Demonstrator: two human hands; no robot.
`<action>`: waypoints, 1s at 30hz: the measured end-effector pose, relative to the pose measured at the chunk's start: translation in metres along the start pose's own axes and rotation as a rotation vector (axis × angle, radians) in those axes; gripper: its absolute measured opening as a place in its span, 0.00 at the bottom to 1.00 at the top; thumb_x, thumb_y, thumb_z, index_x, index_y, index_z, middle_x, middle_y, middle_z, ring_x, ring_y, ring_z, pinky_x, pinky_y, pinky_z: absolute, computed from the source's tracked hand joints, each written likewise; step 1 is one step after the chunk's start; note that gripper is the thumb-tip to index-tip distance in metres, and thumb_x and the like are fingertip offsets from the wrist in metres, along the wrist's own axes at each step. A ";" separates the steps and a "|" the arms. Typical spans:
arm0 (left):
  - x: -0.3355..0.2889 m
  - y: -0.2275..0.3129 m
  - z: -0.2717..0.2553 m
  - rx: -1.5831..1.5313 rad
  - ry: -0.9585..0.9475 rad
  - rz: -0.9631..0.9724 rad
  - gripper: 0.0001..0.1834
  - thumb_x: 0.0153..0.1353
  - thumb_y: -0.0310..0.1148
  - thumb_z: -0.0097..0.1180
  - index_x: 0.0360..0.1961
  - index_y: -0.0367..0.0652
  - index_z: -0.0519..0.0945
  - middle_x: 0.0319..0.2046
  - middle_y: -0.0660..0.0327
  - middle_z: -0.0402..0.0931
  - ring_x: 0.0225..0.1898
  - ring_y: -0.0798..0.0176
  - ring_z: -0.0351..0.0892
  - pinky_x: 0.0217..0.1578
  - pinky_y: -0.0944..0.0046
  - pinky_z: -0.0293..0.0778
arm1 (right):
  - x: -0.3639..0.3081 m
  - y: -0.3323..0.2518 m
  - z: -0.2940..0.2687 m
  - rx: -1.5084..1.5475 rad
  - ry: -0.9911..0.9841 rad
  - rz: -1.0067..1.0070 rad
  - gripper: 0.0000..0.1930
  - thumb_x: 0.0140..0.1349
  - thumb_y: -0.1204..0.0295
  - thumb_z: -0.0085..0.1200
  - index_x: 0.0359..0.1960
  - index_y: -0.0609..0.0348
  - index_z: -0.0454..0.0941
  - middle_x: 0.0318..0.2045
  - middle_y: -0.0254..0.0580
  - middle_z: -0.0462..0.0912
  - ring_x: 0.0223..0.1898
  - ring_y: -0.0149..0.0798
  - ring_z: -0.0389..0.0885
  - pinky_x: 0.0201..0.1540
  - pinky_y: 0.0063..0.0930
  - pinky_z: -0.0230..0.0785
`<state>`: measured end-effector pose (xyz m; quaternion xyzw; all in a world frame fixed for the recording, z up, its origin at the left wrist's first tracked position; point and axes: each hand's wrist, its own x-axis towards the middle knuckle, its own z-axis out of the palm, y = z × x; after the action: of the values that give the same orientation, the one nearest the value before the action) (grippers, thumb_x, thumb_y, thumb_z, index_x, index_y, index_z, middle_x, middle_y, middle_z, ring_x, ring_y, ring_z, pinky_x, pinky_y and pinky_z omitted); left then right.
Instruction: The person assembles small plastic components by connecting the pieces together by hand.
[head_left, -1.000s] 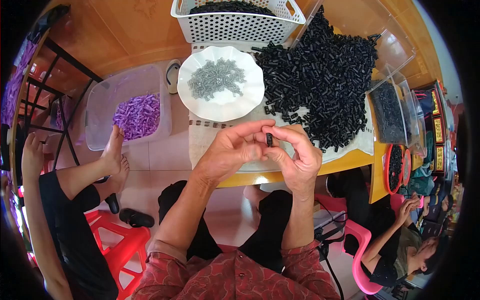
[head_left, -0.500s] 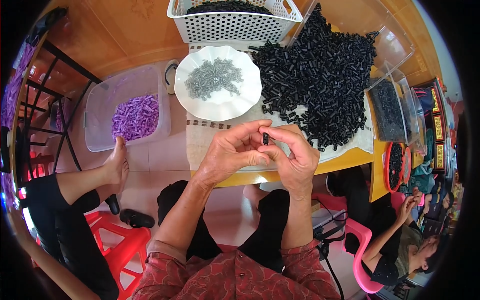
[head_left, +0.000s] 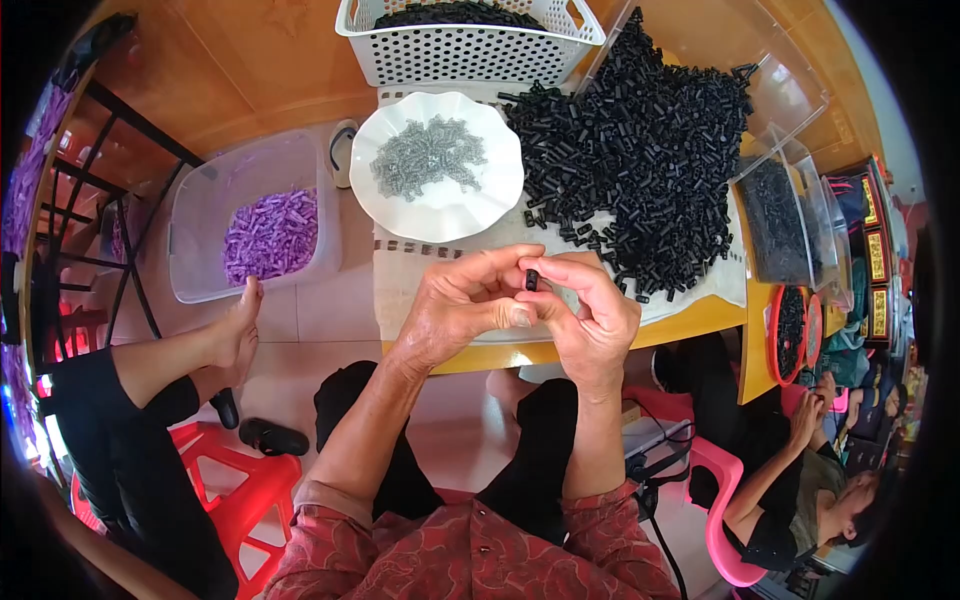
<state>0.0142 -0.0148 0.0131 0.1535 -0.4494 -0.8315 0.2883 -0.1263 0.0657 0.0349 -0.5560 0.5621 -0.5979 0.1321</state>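
The person wore a patterned red shirt (head_left: 470,555), and both forearms reached up to the near edge of the desk (head_left: 700,322). Above this edge, the right hand (head_left: 595,325) gripped a small black piece (head_left: 531,281), with the thumb below it and the forefinger on top. The left hand (head_left: 450,308) was just beside, its fingers curved around the same place; I cannot tell whether its fingertips also touched the piece.

Under the hands, a pale cloth (head_left: 395,310) covered much of the desk. Farther in, by the left edge, stood a white plate (head_left: 470,208) with a wavy rim, and clear small pieces (head_left: 425,155) lay in a heap on it. To the right of the plate, a large pile of black pieces (head_left: 640,160) spread from the middle of the cloth toward the far right corner. At the far edge, behind the plate, stood a white basket (head_left: 470,62) with round holes, which contained more dark pieces.

On the floor, beyond the left edge of the desk, was a translucent tub (head_left: 332,225) with purple pieces (head_left: 270,238). To the right, another person sat in a pink chair (head_left: 730,490).
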 end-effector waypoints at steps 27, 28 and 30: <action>0.006 0.010 0.001 -0.120 0.310 0.021 0.12 0.67 0.24 0.49 0.49 0.35 0.77 0.37 0.53 0.80 0.31 0.66 0.81 0.35 0.63 0.80 | 0.000 0.015 -0.001 0.029 0.232 0.219 0.04 0.62 0.77 0.58 0.34 0.63 0.76 0.27 0.39 0.82 0.23 0.23 0.76 0.25 0.16 0.68; 0.008 0.009 0.000 -0.114 0.306 0.027 0.12 0.67 0.24 0.49 0.49 0.35 0.77 0.37 0.53 0.80 0.31 0.66 0.81 0.35 0.63 0.80 | 0.001 0.015 0.000 0.015 0.277 0.273 0.04 0.63 0.76 0.57 0.34 0.64 0.76 0.26 0.38 0.81 0.21 0.22 0.74 0.22 0.15 0.66; 0.013 0.008 -0.003 -0.185 0.340 0.057 0.11 0.66 0.24 0.49 0.48 0.34 0.77 0.37 0.53 0.80 0.32 0.65 0.81 0.36 0.63 0.80 | -0.002 0.023 -0.001 -0.043 0.267 0.264 0.05 0.65 0.74 0.55 0.37 0.64 0.77 0.25 0.39 0.81 0.18 0.22 0.72 0.20 0.16 0.65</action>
<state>0.0084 -0.0284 0.0185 0.2519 -0.3202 -0.8228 0.3962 -0.1374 0.0598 0.0157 -0.3958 0.6553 -0.6317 0.1219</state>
